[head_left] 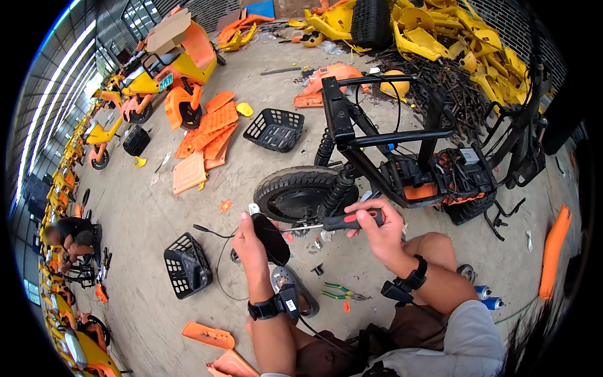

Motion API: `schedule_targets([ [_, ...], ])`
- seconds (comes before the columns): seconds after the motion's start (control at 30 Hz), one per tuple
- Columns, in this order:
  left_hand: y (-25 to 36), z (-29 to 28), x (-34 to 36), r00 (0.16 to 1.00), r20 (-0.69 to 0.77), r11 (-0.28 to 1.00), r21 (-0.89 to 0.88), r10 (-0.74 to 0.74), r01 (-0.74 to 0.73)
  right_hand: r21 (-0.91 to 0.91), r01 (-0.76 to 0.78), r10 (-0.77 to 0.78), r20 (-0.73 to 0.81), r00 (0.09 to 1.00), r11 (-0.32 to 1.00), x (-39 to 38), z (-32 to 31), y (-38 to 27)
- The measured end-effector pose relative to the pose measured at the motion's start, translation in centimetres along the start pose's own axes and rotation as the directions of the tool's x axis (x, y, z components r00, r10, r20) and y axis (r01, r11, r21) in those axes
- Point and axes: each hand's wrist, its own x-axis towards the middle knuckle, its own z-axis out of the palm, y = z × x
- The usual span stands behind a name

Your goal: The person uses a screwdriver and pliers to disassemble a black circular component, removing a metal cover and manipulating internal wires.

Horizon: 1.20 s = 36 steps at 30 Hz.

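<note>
My left hand [249, 244] is closed round a black rounded part [271, 240] with a pale tip at its top; I cannot tell its exact kind. A thin black cable [218, 261] hangs in a loop beside that hand. In my right hand [383, 227] is a screwdriver [339, 222] with a black and red handle. Its metal shaft points left, its end by the edge of the black part; whether they touch is unclear. Just beyond both hands lies the scooter's rear wheel [295, 193], below the stripped black frame [402, 136].
Green-handled pliers [342, 293] lie on the floor near my shoe. Black baskets [188, 266] [274, 130] stand left and ahead. Orange panels [210, 135] and yellow panels [433, 38] are piled farther off. Blue cans [492, 303] sit at right. A person [75, 235] crouches far left.
</note>
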Motion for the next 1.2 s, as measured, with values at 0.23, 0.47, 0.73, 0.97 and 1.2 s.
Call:
schedule_targets([
  [0.23,-0.1,0.5,-0.2,0.998,-0.025,0.987,0.151,0.062,-0.058,-0.085,0.063,-0.06,0.037,0.997,0.994,-0.6,0.5,0.6],
  [0.47,-0.5,-0.7,0.2,0.989,-0.119,0.983,0.174,0.083,-0.062,-0.286,-0.283,0.296,0.002,0.955,0.916,0.4,0.1,0.5],
  [0.73,-0.8,-0.7,-0.1,0.964,-0.107,0.942,0.262,0.246,-0.211,-0.35,-0.226,0.248,0.018,0.969,0.909,0.2,0.0,1.0],
  [0.97,-0.1,-0.6,-0.2,0.978,-0.122,0.956,0.263,0.17,-0.133,-0.575,0.06,0.027,0.141,0.99,0.816,-0.1,0.4,-0.6],
  [1.2,-0.9,-0.9,0.9,0.981,-0.122,0.976,0.176,0.15,-0.128,-0.557,0.199,-0.061,0.256,0.965,0.806,-0.8,1.0,-1.3],
])
